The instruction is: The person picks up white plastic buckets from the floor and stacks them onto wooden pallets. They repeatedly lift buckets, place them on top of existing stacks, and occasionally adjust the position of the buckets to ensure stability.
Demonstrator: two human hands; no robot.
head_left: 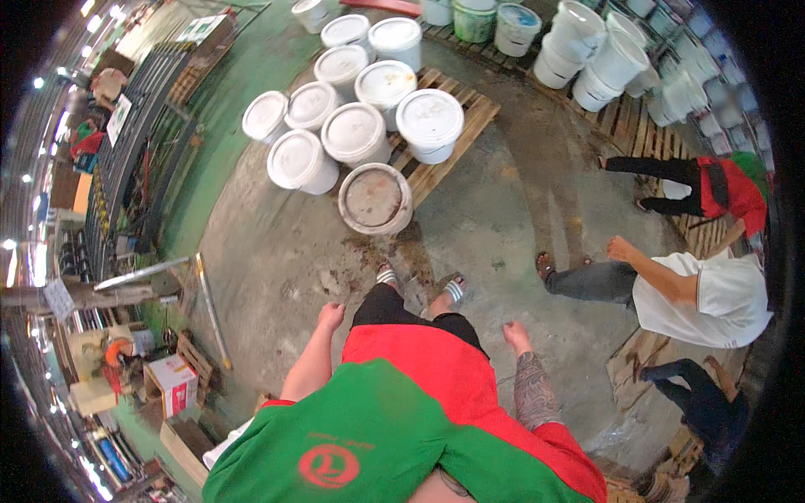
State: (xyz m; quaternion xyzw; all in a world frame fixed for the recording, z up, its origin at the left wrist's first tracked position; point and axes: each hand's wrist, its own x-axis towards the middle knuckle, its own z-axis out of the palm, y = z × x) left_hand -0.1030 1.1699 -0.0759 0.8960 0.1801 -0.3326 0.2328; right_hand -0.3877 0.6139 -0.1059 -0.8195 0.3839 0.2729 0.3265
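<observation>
My left hand (pixel 333 315) hangs beside my left thigh, its fingers loosely curled, with nothing visible in it. On the other side, my right hand (pixel 516 337) hangs below a tattooed forearm, also loosely curled, and no object shows in it. Neither hand touches anything. Nearest ahead of my feet stands a white bucket (pixel 375 199) with a brown-stained top. Behind it are several white lidded buckets, among them one at the right (pixel 429 124) and one at the left (pixel 302 161). Some of them stand on a wooden pallet (pixel 464 138).
To the right stands a person in a white shirt (pixel 700 298); beyond, a person in red and green (pixel 729 189) bends by pallets. Stacked white buckets (pixel 579 42) line the far right. A metal rack (pixel 134 159), an upright bar (pixel 212 310) and a cardboard box (pixel 172 386) are at left.
</observation>
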